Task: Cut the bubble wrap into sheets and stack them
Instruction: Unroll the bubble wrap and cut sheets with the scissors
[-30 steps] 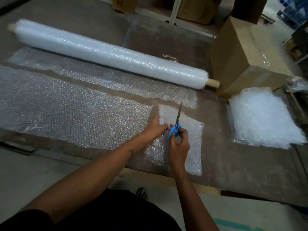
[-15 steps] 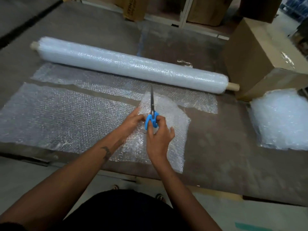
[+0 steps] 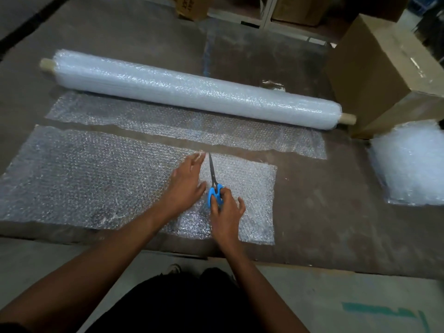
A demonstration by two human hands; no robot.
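Lying flat, clear glinting bubble wrap sheet (image 3: 96,176) on table (image 3: 312,212). Pressed by flat-fingered left hand (image 3: 186,186). Blue-handled scissors (image 3: 213,186) gripped in right hand (image 3: 225,212), blades nearly closed.

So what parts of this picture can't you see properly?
Head view, the only one:
- Cut line under the scissors: the left hand and right hand cover it, so how far it runs is unclear.
- Stack of cut sheets: cut off by the right edge; its layers cannot be counted.
- Cardboard box: runs out of the frame.
- Printing on the far small box: too small and cropped to read.
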